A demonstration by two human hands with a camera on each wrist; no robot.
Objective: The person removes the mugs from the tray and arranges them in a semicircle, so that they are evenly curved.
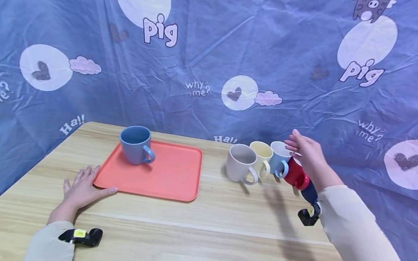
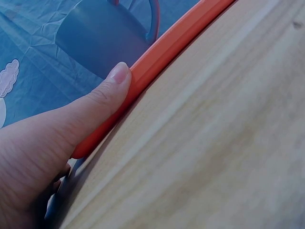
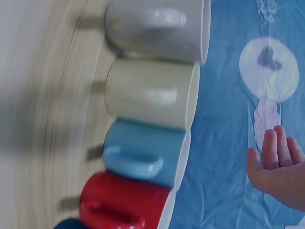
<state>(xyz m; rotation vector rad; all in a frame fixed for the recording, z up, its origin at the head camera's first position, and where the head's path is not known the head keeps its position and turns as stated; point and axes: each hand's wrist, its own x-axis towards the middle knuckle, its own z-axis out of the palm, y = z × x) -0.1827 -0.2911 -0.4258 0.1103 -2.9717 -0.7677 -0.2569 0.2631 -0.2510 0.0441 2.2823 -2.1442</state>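
A dark blue mug (image 1: 135, 145) stands upright on the left part of a coral tray (image 1: 176, 176). My left hand (image 1: 82, 190) spreads at the tray's front left corner, its thumb along the front edge and its fingers by the left side. In the left wrist view that thumb touches the tray rim (image 2: 162, 52). Raised above the row of mugs, my right hand (image 1: 307, 151) holds nothing, its fingers slightly bent. Below it are a light blue mug (image 1: 277, 159) and a red mug (image 1: 295, 173), the latter partly covered by the hand and forearm.
To the left in the row stand a grey mug (image 1: 239, 165) and a cream mug (image 1: 262, 154). A navy mug (image 1: 310, 192) at the right end is mostly hidden by my sleeve. The wooden table (image 1: 187, 234) meets a blue printed cloth (image 1: 199, 65) behind.
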